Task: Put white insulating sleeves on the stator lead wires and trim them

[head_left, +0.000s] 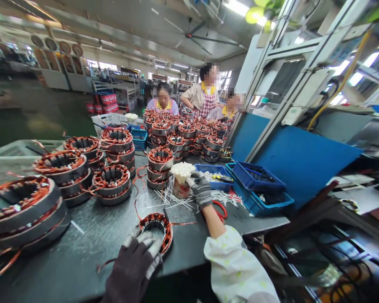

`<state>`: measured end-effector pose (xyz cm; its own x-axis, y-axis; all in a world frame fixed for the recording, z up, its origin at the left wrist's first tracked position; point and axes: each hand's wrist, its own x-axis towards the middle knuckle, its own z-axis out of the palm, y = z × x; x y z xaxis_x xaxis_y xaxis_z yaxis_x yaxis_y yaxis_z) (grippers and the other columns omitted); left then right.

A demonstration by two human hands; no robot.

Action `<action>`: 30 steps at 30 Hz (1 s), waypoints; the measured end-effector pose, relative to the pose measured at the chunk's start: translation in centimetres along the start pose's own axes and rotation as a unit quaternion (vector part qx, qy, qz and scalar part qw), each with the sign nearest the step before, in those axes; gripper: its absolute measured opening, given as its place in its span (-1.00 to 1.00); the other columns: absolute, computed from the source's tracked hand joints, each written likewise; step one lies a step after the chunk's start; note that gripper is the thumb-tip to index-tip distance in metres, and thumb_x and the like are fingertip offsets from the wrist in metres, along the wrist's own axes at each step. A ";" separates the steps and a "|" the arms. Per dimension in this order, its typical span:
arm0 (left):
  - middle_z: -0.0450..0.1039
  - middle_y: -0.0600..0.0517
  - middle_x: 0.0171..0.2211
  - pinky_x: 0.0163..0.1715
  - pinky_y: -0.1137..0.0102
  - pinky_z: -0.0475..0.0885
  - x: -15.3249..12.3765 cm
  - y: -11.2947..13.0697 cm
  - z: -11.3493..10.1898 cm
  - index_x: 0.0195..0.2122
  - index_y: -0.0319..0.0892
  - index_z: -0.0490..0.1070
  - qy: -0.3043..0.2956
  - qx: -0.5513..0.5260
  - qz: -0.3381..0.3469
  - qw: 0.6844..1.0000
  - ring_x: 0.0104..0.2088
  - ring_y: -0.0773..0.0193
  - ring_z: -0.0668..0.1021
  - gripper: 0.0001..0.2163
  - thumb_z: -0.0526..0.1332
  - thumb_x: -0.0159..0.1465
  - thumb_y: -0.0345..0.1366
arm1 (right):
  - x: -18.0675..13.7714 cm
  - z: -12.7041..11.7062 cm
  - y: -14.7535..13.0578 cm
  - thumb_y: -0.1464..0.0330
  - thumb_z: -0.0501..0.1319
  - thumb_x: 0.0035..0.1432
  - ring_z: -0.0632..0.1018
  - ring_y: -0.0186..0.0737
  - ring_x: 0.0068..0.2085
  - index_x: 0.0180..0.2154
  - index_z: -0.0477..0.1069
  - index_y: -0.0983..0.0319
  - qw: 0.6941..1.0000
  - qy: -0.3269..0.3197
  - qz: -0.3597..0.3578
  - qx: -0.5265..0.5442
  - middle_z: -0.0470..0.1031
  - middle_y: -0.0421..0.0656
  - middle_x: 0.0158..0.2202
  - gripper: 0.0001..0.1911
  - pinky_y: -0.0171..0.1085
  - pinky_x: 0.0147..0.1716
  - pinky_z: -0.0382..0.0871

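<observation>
A motor stator (168, 237) wound with copper wire lies near the front edge of the dark table. My left hand (139, 256), in a dark glove with pale fingertips, is closed over its near left rim. Farther off, my right hand (202, 191), in a grey striped glove, reaches to a bundle of thin white sticks (182, 169) standing in a reddish-brown container (180, 189). Its fingers are bent together at the bundle's right edge, and what they pinch is too small to make out. Loose white sticks (162, 197) are scattered around the container.
Stacked stators (112, 198) fill the left and back of the table (101, 235). Red-handled scissors (221, 210) lie beside my right wrist. Blue bins (268, 206) stand at the right, below a blue panel (316, 160). Several people (205, 99) are behind the stacks.
</observation>
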<state>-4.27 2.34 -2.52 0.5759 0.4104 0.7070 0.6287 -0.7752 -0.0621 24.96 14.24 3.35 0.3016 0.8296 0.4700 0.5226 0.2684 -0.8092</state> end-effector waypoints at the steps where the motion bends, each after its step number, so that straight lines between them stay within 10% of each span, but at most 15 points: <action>1: 0.62 0.01 -0.09 0.02 0.11 0.41 0.0 0.0 -0.1 0.12 0.03 0.43 -0.001 0.000 0.001 1.000 -0.07 0.08 0.60 -0.58 0.07 0.26 -0.40 | -0.2 0.0 0.0 0.20 0.21 0.36 0.54 -0.12 0.02 0.10 0.41 0.19 1.000 -0.005 0.002 0.009 0.44 -0.05 0.12 -0.66 -0.05 -0.01 0.51; 13: 0.59 -0.02 -0.02 0.27 0.01 0.29 0.7 0.2 -0.7 0.19 -0.01 0.39 -0.081 -0.028 -0.022 0.996 0.07 0.09 0.56 -0.53 0.05 0.28 -0.45 | -4.4 -4.0 -1.2 0.17 0.20 0.29 0.56 -0.28 -0.40 -0.18 0.43 0.15 0.960 0.100 0.011 0.261 0.56 -0.16 -0.25 -0.80 -0.22 -0.33 0.52; 21: 0.55 -0.05 0.05 0.33 0.04 0.20 2.9 0.9 -1.5 0.15 -0.11 0.40 -0.156 -0.078 -0.080 0.981 0.17 0.12 0.48 -0.67 0.05 0.42 -0.36 | -19.7 -6.7 -4.0 0.35 0.08 0.37 0.63 -0.17 -0.10 -0.22 0.50 0.09 0.951 -0.246 -0.093 0.160 0.59 -0.08 -0.07 -0.79 -0.19 -0.12 0.54; 30: 0.55 -0.05 0.01 0.31 0.02 0.19 3.1 1.2 -1.6 0.08 -0.14 0.46 -0.188 -0.084 -0.111 0.972 0.13 0.09 0.49 -0.72 0.06 0.44 -0.25 | -23.7 -5.8 -4.0 0.34 0.10 0.37 0.64 -0.18 -0.10 -0.14 0.52 0.11 0.941 -0.276 0.000 0.197 0.62 -0.09 -0.08 -0.78 -0.19 -0.07 0.54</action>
<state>-2.57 1.93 0.76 0.6058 0.6985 0.3809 0.6836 -0.7019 0.2000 20.30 -9.32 -2.51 -0.2158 0.9281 0.3034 0.1530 0.3390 -0.9283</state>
